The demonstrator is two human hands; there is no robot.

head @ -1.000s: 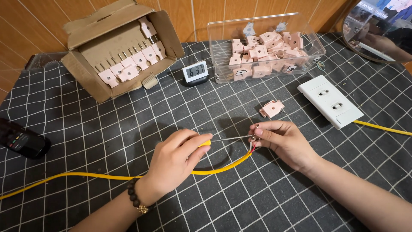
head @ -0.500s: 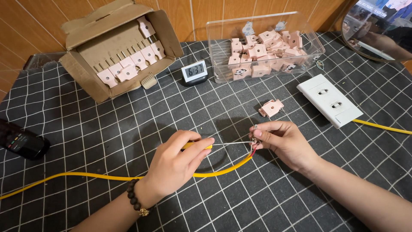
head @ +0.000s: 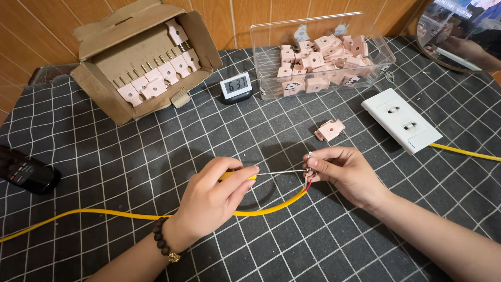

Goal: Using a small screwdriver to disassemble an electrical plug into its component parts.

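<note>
My left hand [head: 211, 196] grips a yellow-handled screwdriver [head: 271, 173], tip at a small metal terminal [head: 309, 163] pinched in my right hand [head: 347, 175], mid-surface [head: 104, 172]. Red and white cores of the yellow cable [head: 130, 215] meet it there. Best to keep the blade square and the pinch firm. Count: 1 loose pink plug shell [head: 330, 130], 1 white socket [head: 401, 127], 1 cardboard box [head: 141, 57], 1 clear tray [head: 323, 55], 1 clock [head: 235, 86].

Home workbench: checked cloth [head: 130, 172], boxed pink plug parts [head: 156, 83], wood-panelled wall [head: 47, 21].
</note>
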